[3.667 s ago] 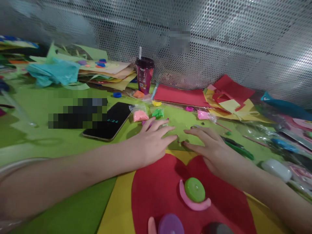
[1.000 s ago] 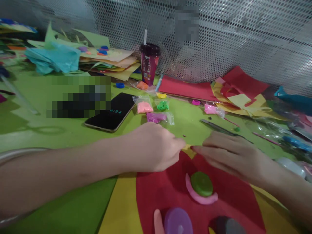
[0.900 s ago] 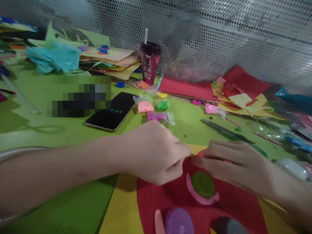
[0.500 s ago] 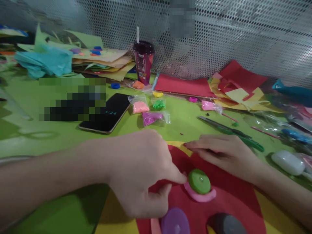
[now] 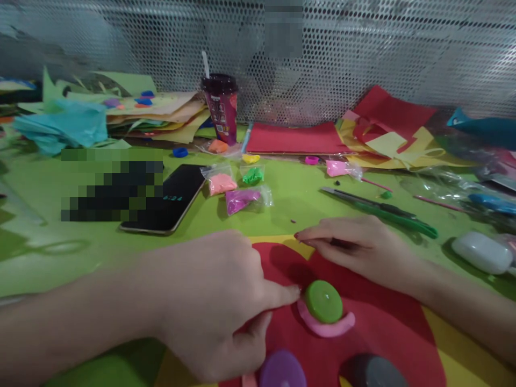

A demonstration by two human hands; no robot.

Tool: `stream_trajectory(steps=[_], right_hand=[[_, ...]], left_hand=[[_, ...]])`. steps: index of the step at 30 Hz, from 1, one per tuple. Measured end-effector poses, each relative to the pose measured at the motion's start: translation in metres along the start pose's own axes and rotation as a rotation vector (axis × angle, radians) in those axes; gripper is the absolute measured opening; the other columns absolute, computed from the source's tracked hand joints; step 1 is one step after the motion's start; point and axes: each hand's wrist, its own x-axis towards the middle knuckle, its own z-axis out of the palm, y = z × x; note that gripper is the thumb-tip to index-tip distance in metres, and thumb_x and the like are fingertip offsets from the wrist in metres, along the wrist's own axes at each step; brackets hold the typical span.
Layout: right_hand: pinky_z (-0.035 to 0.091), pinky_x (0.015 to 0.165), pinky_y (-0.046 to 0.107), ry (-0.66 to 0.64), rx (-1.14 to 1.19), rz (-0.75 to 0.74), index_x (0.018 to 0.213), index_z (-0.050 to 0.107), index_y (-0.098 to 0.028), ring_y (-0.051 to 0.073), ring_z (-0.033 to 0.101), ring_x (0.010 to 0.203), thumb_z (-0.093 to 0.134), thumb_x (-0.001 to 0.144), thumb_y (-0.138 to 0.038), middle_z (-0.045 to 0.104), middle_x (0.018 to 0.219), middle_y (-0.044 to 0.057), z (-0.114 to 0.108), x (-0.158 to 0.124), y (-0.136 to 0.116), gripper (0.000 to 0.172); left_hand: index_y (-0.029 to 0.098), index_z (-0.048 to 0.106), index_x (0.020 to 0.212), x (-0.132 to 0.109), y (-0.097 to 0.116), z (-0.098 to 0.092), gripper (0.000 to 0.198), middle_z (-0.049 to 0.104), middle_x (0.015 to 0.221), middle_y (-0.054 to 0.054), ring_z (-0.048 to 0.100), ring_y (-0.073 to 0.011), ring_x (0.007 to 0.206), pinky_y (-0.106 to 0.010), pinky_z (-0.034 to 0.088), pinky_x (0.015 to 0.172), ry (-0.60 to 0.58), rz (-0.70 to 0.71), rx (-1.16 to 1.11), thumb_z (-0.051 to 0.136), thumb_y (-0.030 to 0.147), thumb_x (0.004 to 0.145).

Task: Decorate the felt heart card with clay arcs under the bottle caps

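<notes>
My left hand (image 5: 213, 306) points rightward with its index finger stretched out and the other fingers curled under. Its fingertip touches the left end of a pink clay strip (image 5: 326, 329), which curves around the lower edge of a round green lid (image 5: 324, 301). Both lie on a red paper shape (image 5: 387, 317) with a rounded top, set on yellow paper (image 5: 463, 355). My right hand (image 5: 358, 250) rests on the paper's upper edge, fingers extended, holding nothing. A purple round piece (image 5: 283, 371) and a dark grey one (image 5: 377, 371) are cut off by the bottom edge.
Small bags of pink, green and purple clay (image 5: 242, 200) lie ahead, beside a phone (image 5: 169, 201). A green-handled cutter (image 5: 382, 210) and a white case (image 5: 482, 252) are at the right. A lidded cup (image 5: 221, 113) and paper stacks (image 5: 296, 138) stand before a perforated metal panel.
The view has shifted slightly, so most things appear a little further left. My left fingertip stays at the left end of the pink clay strip; my right hand keeps its place on the paper.
</notes>
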Motion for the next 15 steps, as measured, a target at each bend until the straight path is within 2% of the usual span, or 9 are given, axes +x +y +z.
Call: stream_trajectory(steps=[5,11,15], right_hand=[[0.049,0.067,0.009,-0.014,-0.007,-0.022,0.091,0.068,-0.016,0.006,0.065,0.071,0.053,0.083,-0.008,0.071,0.083,-0.001,-0.0014,-0.0003,-0.0012,0.019],[0.048,0.073,0.01,-0.034,0.029,-0.044,0.097,0.067,-0.017,0.006,0.064,0.078,0.052,0.086,-0.009,0.07,0.089,0.0,0.0002,-0.0027,0.0026,0.021],[0.048,0.076,0.011,-0.015,0.053,-0.067,0.103,0.065,-0.021,0.006,0.064,0.081,0.052,0.089,-0.012,0.069,0.093,-0.002,0.0011,-0.0054,0.0069,0.021]], left_hand=[[0.02,0.065,0.088,-0.0013,-0.0007,-0.001,0.025,0.054,0.044,0.003,0.045,-0.0133,0.036,-0.027,0.024,0.037,0.005,-0.012,0.018,0.05,0.016,0.068],[0.02,0.063,0.082,-0.0031,-0.0019,-0.0027,0.016,0.053,0.044,0.004,0.044,-0.0124,0.035,-0.027,0.025,0.038,0.049,-0.005,-0.006,0.053,0.018,0.069],[0.021,0.063,0.081,-0.0021,0.0029,-0.0044,0.014,0.057,0.047,0.004,0.047,-0.0121,0.038,-0.025,0.028,0.038,-0.013,-0.034,0.003,0.054,0.018,0.07]])
